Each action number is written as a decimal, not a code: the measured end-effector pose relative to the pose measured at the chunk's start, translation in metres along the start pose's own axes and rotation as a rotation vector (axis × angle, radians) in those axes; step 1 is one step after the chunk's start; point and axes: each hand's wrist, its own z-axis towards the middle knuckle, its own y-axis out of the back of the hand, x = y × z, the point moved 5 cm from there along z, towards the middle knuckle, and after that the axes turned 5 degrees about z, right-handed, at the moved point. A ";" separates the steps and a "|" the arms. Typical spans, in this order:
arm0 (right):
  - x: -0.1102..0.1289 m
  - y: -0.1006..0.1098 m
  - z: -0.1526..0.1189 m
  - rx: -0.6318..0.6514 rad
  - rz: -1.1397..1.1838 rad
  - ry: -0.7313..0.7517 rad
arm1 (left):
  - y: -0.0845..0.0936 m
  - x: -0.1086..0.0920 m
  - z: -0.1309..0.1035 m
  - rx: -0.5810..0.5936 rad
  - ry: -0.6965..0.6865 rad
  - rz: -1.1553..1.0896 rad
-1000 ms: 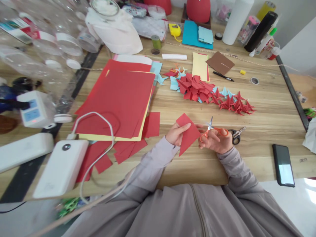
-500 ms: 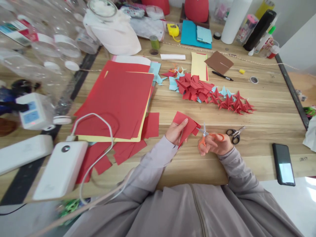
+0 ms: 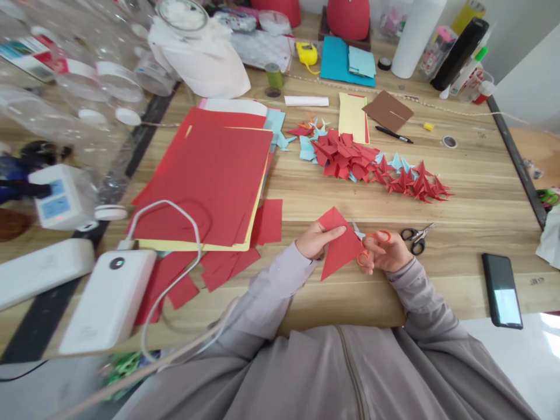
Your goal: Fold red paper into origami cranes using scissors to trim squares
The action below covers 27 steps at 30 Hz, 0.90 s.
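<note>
My left hand (image 3: 315, 240) pinches a folded piece of red paper (image 3: 340, 254), thumb on top, above the front middle of the table. In my right hand (image 3: 388, 252) is a pair of scissors (image 3: 366, 238) with orange handles, my fingers in the loops. The scissors' blades point away to the upper left, close by the right edge of the red paper; whether they touch it I cannot tell. Just right of that hand lie small black-handled scissors (image 3: 417, 238). Beyond both hands rests a pile of folded red paper pieces (image 3: 343, 154), with light blue ones among them.
Left of my hands is a stack of red sheets (image 3: 210, 181), with red paper squares (image 3: 230, 267) partly under it. A white power bank (image 3: 107, 303) with a cable stands at the front left. At the right lies a phone (image 3: 502, 290); a black pen (image 3: 394, 135) is farther back.
The red paper has turned in my left hand and now shows a broader face. A small flap at its right corner no longer shows. The scissors have tilted to the upper left.
</note>
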 end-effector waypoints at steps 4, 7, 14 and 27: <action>0.000 0.002 -0.001 -0.025 -0.047 0.001 | 0.002 0.001 0.000 0.070 0.096 -0.036; 0.001 0.002 -0.001 -0.048 -0.059 0.016 | 0.002 0.001 -0.002 0.091 0.118 -0.048; 0.004 -0.002 0.000 -0.045 0.001 0.036 | -0.006 0.002 -0.002 0.123 0.019 0.058; 0.005 0.002 0.002 -0.135 -0.049 0.124 | -0.010 0.001 -0.001 0.154 -0.006 0.007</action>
